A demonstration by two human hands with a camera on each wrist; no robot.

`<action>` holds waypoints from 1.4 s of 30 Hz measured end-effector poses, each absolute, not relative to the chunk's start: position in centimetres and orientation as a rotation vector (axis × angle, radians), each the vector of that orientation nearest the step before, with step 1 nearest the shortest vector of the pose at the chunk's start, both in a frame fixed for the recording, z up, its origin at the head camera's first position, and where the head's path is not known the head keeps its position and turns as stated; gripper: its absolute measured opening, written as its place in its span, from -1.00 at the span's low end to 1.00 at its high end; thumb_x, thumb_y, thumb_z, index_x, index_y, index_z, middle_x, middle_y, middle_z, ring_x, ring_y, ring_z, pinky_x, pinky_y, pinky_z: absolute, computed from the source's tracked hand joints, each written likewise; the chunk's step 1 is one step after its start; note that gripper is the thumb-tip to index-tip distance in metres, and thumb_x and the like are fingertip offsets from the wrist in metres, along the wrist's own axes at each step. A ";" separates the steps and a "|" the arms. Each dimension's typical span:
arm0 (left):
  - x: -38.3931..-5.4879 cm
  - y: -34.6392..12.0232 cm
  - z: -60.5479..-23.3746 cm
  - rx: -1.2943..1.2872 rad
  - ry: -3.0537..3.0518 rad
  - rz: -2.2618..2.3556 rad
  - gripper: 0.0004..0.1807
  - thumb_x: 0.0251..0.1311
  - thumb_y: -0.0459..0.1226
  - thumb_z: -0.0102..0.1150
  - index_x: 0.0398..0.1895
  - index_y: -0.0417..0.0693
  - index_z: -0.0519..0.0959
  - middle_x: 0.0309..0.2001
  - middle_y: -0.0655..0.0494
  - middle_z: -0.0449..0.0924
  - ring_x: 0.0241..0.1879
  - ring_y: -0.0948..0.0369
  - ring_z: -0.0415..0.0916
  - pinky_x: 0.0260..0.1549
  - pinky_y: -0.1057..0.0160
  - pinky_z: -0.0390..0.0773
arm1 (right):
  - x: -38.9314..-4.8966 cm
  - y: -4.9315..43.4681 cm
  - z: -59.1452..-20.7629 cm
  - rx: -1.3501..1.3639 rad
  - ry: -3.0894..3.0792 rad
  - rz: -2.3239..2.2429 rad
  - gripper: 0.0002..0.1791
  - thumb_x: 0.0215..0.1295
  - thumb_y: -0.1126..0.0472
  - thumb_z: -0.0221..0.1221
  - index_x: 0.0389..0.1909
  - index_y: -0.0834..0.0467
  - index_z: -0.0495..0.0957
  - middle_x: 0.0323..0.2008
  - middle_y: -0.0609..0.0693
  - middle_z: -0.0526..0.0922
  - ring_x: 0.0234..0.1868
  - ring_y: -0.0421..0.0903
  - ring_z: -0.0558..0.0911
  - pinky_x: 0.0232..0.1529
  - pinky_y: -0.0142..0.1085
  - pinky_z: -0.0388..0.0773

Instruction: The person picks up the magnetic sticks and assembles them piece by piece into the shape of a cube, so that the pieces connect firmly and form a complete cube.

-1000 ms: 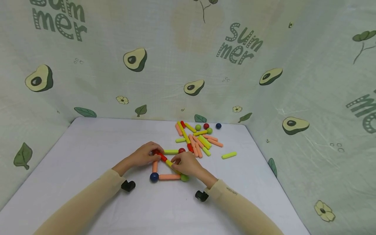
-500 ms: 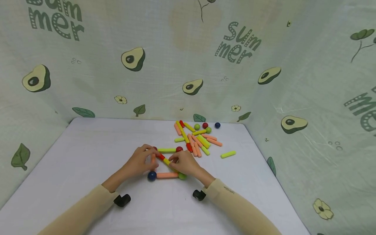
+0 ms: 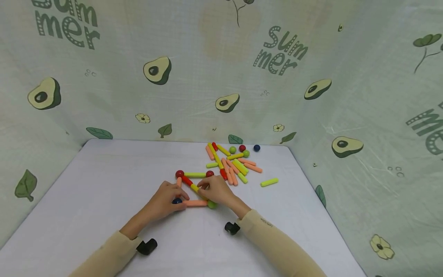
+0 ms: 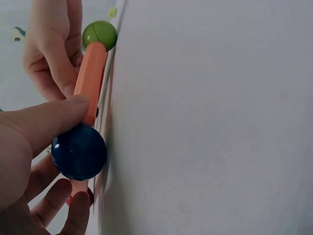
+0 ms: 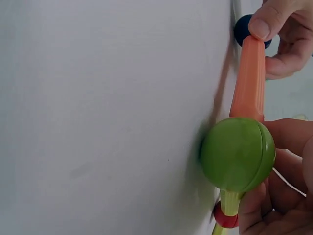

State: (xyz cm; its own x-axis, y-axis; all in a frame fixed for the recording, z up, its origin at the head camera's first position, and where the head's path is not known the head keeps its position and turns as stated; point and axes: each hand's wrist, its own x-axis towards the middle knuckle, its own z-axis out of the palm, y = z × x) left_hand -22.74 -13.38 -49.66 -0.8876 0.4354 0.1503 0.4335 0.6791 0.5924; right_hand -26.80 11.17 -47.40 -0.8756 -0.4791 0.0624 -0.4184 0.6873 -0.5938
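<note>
A frame [image 3: 194,187] of rods and balls sits at the middle of a white table [image 3: 86,215], beneath a person's two hands, with four balls at its corners: two red balls [image 3: 179,174] on the far side, one blue ball [image 4: 80,152] near left and one green ball [image 5: 237,154] near right. Two orange rods [image 3: 195,203] form the near and left sides, one lime rod [image 3: 195,175] spans the far side, and one red rod [image 3: 187,181] and one yellow rod [image 3: 195,188] join in a diagonal. The left hand [image 3: 164,200] curls about the blue ball's corner, thumb and fingers pinching the near orange rod beside it and partly covering the ball. The right hand [image 3: 219,190] pinches the yellow rod just short of the green ball and blocks the frame's right side from above; the right wrist view shows a pale rod [image 5: 230,201] there. Beyond lies a pile of loose rods [image 3: 232,167], overlapping too closely for a sure total, with two red pieces among them; four loose balls [image 3: 242,148], two green, one red and one blue, stand at its far edge. Behind hangs a printed curtain [image 3: 194,92]; two beige sleeves [image 3: 107,256] reach in.
</note>
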 end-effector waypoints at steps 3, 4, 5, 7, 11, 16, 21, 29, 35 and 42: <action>-22.6 -13.5 -49.6 0.726 2.897 1.002 -0.84 0.20 -0.15 0.58 -0.20 0.29 0.78 -0.10 0.35 0.71 -0.02 0.15 0.34 -0.10 0.15 0.41 | -26.8 12.0 -46.8 -0.759 2.760 -0.988 -0.77 0.44 0.17 0.35 0.04 0.11 0.79 -0.19 -0.12 0.78 -0.26 -0.26 0.64 -0.21 -0.39 0.62; -22.5 -13.6 -49.6 0.713 2.901 0.995 -0.84 0.21 -0.14 0.58 -0.19 0.30 0.78 -0.10 0.36 0.71 -0.03 0.16 0.33 -0.12 0.16 0.41 | -26.7 12.3 -46.6 -0.764 2.758 -0.999 -0.76 0.44 0.18 0.35 0.05 0.13 0.79 -0.15 -0.10 0.78 -0.24 -0.23 0.64 -0.20 -0.38 0.63; -22.5 -13.6 -49.6 0.700 2.906 0.987 -0.83 0.21 -0.14 0.58 -0.18 0.30 0.78 -0.10 0.37 0.71 -0.05 0.18 0.33 -0.13 0.18 0.41 | -26.7 12.8 -46.3 -0.760 2.759 -1.011 -0.75 0.44 0.19 0.34 0.06 0.15 0.78 -0.11 -0.07 0.79 -0.22 -0.21 0.65 -0.18 -0.36 0.63; -22.4 -13.7 -49.4 0.669 2.903 0.984 -0.82 0.21 -0.15 0.57 -0.16 0.29 0.78 -0.11 0.37 0.70 -0.09 0.20 0.33 -0.16 0.19 0.41 | -26.9 13.8 -45.9 -0.756 2.801 -1.010 -0.75 0.44 0.22 0.35 0.06 0.17 0.77 -0.07 -0.03 0.79 -0.22 -0.18 0.65 -0.18 -0.34 0.63; -22.4 -13.8 -49.2 0.634 2.884 1.004 -0.80 0.21 -0.20 0.57 -0.13 0.25 0.79 -0.13 0.37 0.70 -0.12 0.22 0.35 -0.14 0.18 0.41 | -27.3 16.8 -45.1 -0.695 2.911 -0.990 -0.75 0.40 0.27 0.37 0.05 0.21 0.77 -0.07 0.02 0.79 -0.24 -0.12 0.62 -0.18 -0.30 0.62; -22.5 -13.8 -49.0 0.647 2.877 1.014 -0.81 0.25 -0.21 0.53 -0.10 0.22 0.80 -0.11 0.36 0.71 -0.11 0.21 0.38 -0.09 0.15 0.42 | -28.1 22.2 -44.5 -0.584 3.001 -0.858 -0.73 0.37 0.30 0.39 0.06 0.23 0.76 -0.04 0.06 0.80 -0.10 0.01 0.69 -0.02 -0.14 0.69; -22.5 -13.9 -49.1 0.646 2.904 1.009 -0.82 0.27 -0.23 0.51 -0.10 0.22 0.80 -0.11 0.35 0.71 -0.11 0.19 0.37 -0.09 0.14 0.41 | -28.7 27.7 -44.4 -0.393 2.988 -0.643 -0.67 0.40 0.31 0.35 0.16 0.21 0.72 0.12 0.13 0.73 0.19 0.17 0.63 0.26 0.13 0.57; -22.5 -14.1 -49.2 0.635 2.942 0.995 -0.81 0.27 -0.26 0.50 -0.11 0.22 0.80 -0.10 0.31 0.73 -0.11 0.18 0.35 -0.11 0.15 0.40 | -29.0 33.4 -45.6 -0.386 2.978 -0.413 -0.63 0.25 0.52 0.24 0.04 0.22 0.76 -0.02 0.12 0.76 0.11 0.18 0.66 0.26 0.17 0.55; -22.5 -13.9 -49.1 0.624 2.959 0.992 -0.80 0.28 -0.28 0.49 -0.09 0.20 0.80 -0.03 0.23 0.75 -0.10 0.16 0.34 -0.11 0.15 0.41 | -28.9 34.3 -46.4 -0.416 3.027 -0.365 -0.68 0.22 0.56 0.28 -0.10 0.22 0.80 -0.17 0.04 0.78 -0.03 0.10 0.68 0.17 0.11 0.61; -22.6 -14.0 -49.3 0.623 2.954 0.992 -0.80 0.28 -0.29 0.49 -0.09 0.20 0.80 0.00 0.20 0.75 -0.10 0.15 0.35 -0.10 0.14 0.41 | -28.2 32.7 -45.5 -0.448 3.031 -0.451 -0.76 0.34 0.40 0.39 0.00 0.18 0.76 -0.17 0.00 0.75 -0.13 -0.02 0.67 0.02 -0.04 0.68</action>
